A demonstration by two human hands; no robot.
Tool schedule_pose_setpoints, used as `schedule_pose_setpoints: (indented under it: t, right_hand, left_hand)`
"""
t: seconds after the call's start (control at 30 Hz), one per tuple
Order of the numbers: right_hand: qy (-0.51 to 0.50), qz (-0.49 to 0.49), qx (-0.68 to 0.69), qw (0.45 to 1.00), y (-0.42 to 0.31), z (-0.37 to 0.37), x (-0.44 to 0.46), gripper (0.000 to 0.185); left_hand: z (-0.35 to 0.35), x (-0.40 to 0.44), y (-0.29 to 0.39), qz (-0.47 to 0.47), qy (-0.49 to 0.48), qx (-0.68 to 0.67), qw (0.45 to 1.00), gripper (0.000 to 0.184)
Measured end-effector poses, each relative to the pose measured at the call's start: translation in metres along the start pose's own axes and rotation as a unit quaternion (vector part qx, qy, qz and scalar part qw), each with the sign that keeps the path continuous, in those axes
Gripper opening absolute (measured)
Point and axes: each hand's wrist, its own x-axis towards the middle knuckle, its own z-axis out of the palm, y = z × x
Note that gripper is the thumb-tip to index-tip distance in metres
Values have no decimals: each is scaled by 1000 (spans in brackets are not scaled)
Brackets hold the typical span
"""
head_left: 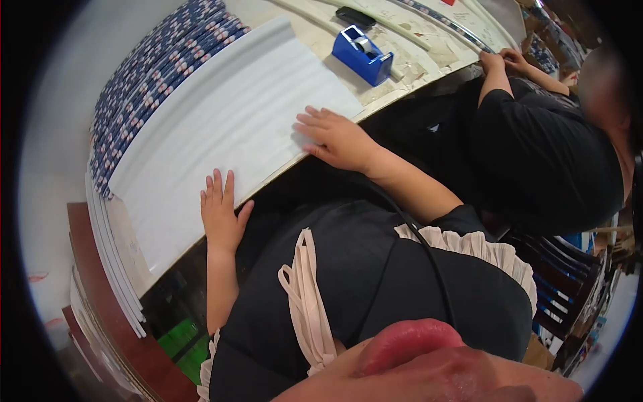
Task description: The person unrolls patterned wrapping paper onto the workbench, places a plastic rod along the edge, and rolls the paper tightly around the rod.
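Note:
A large white sheet (221, 120) lies spread on the table, its surface faintly rippled. My left hand (222, 218) rests palm down at the sheet's near edge, fingers stretched out and thumb apart. Farther right along the same edge, my right hand (341, 142) lies over the sheet with its fingers spread and slightly bent. Neither hand holds anything. Beyond the sheet is a row of folded dark blue pieces with a flower pattern (157, 84), partly covered by the sheet's far edge.
A blue tape dispenser (362, 57) stands right of the sheet, with a black object (355, 17) behind it. Long pale strips (395, 30) lie at the back. A person in black (536, 141) sits at the right, hands on the table's edge. Brown boards (100, 268) lean at the left.

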Motion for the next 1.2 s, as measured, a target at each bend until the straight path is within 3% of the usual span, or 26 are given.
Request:
schedule_pose_setpoints:
  t: [0.07,0.1,0.2,0.27,0.3,0.37,0.53,0.67,0.73,0.93,1.07,1.13,1.17,1.2]
  right_hand:
    - [200,45,59,977,4,-35,-7,42]
    - [333,34,6,942,9,-51,-8,35]
    - [518,139,-75,841,63,-63,-29,40]
    - [462,233,-126,846,89,-72,-44,43]
    - [465,233,-135,843,98,-75,-49,43]
    - [361,238,-108,895,111,-79,-55,45]
    - [269,242,-194,912,128,-76,-56,46]
    - [232,227,-174,930,138,-71,-55,43]
    - [161,260,-131,943,139,-73,-55,38]
    - [80,344,-133,926,139,-90,-33,35]
    - [61,331,-56,940,167,-91,-19,34]
    - [-38,337,-84,937,168,-100,-9,34]
    - [-38,337,-83,937,165,-105,-1,34]
    - [-76,385,-105,914,162,-109,7,33]
  left_hand:
    - [1,0,-4,11,5,-2,1000,76]
    - [3,0,-6,10,4,3,1000,74]
    - [6,-1,-5,19,15,5,1000,70]
    - [9,1,-5,15,14,34,999,68]
    - [8,1,-4,11,10,33,999,65]
    - [7,1,-3,19,10,33,999,65]
    - [9,1,-4,20,13,34,999,63]
    - [8,2,0,14,9,41,999,63]
    - [8,3,1,7,8,44,999,63]
    - [9,3,-1,8,6,48,999,66]
    - [11,3,-2,10,10,53,999,67]
    - [11,3,-1,10,11,55,998,67]
    - [10,3,-1,9,11,55,998,67]
    - [10,3,-1,13,11,58,998,67]
